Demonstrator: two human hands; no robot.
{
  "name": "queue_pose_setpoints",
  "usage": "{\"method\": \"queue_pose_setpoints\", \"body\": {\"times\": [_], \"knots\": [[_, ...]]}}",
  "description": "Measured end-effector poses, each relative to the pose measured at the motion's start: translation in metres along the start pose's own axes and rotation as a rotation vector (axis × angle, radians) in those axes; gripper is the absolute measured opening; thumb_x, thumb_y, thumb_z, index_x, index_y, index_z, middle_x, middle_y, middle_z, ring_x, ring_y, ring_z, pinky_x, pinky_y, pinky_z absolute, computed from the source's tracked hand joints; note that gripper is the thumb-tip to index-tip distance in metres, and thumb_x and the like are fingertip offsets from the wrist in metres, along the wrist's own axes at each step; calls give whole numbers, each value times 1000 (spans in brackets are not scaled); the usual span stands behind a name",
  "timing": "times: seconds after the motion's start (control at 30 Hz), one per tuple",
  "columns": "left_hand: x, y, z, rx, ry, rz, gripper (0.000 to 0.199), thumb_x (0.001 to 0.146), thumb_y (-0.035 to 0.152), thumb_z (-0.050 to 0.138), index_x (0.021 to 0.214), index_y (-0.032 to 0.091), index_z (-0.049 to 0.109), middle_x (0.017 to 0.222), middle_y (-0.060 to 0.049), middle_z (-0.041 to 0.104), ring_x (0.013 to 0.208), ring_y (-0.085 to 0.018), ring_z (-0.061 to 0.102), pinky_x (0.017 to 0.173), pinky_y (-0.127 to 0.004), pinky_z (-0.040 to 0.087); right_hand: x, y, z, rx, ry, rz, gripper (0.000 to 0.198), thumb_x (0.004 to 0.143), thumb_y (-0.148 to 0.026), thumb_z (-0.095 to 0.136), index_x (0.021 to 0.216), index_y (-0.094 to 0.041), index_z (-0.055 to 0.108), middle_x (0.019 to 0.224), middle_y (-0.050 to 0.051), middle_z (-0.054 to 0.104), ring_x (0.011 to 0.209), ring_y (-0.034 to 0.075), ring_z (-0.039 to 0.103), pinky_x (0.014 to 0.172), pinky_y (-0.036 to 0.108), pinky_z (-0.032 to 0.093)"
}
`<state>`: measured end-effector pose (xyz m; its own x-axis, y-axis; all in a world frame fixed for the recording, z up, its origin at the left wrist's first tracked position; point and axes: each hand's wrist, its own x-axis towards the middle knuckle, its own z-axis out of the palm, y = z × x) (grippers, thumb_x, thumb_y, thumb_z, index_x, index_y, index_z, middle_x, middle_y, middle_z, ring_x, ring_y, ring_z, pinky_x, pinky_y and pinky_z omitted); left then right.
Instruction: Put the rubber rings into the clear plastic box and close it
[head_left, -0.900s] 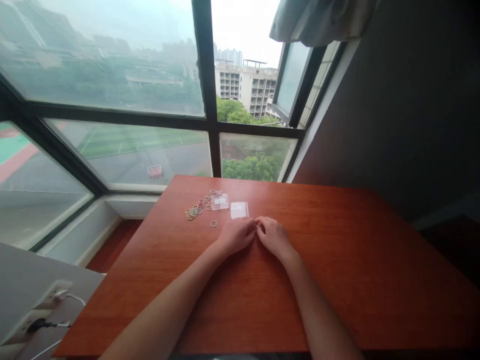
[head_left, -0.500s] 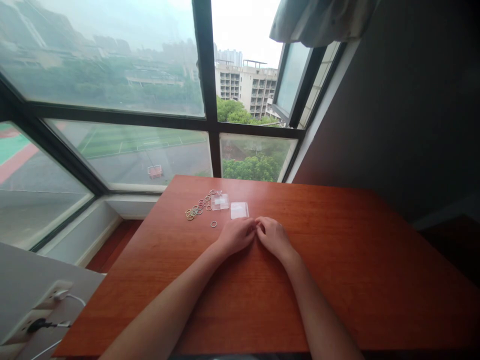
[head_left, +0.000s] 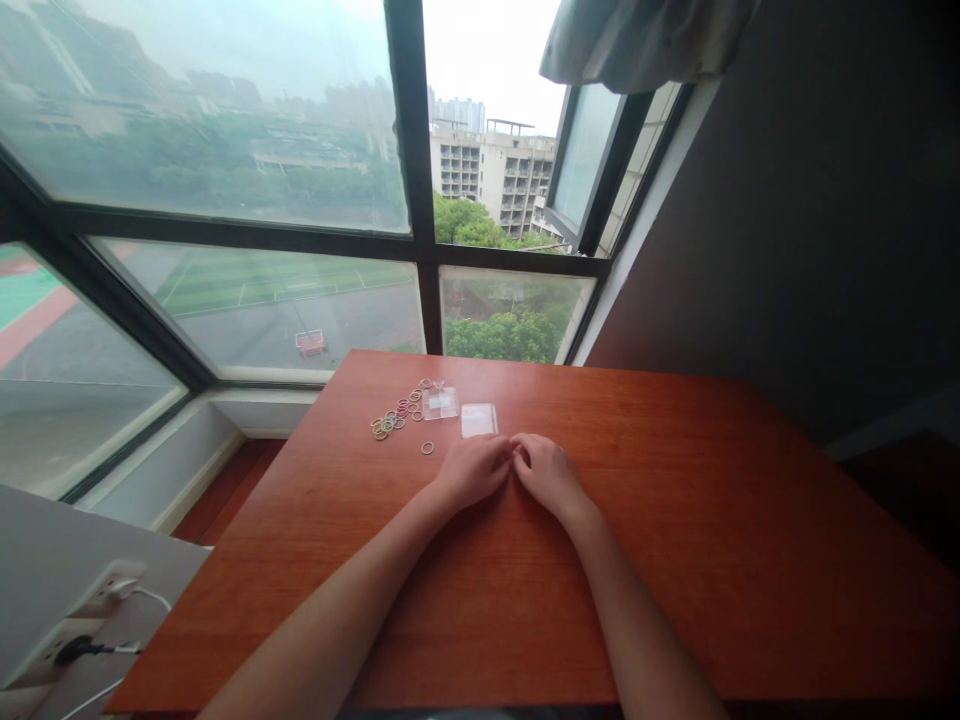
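My left hand (head_left: 474, 470) and my right hand (head_left: 547, 468) rest low over the table with their fingertips meeting. Both have curled, closed fingers; anything pinched between them is too small or hidden to make out. Just beyond my left hand lies a flat, whitish clear plastic piece (head_left: 478, 420), like a lid. Behind it and to the left is a small clear plastic box (head_left: 440, 404) with compartments. Several thin rings (head_left: 390, 421) in gold, silver and reddish tones lie in a loose line left of the box. A single silver ring (head_left: 427, 448) sits apart, nearer my left hand.
The reddish-brown wooden table (head_left: 675, 520) reaches to the windows at its far side. Dark window frames (head_left: 429, 300) stand behind it, with a grey wall on the right. Plugs and cables (head_left: 82, 650) are at a wall socket on the lower left.
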<state>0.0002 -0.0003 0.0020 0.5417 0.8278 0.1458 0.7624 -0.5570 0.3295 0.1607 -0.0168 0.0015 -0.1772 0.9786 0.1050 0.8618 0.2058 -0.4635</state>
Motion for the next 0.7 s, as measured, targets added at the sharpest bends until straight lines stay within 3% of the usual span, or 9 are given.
{"method": "queue_pose_setpoints", "body": {"times": [0.7], "knots": [[0,-4,4,-9,27,35,12,87,26,46,89,21,58,84,-3,65,77,-17,59,64,-25,39,1,3,3,3,8,-10,18,87,-19,49,95,-23,64,95,3,69,90,17,60,77,24,39]]}}
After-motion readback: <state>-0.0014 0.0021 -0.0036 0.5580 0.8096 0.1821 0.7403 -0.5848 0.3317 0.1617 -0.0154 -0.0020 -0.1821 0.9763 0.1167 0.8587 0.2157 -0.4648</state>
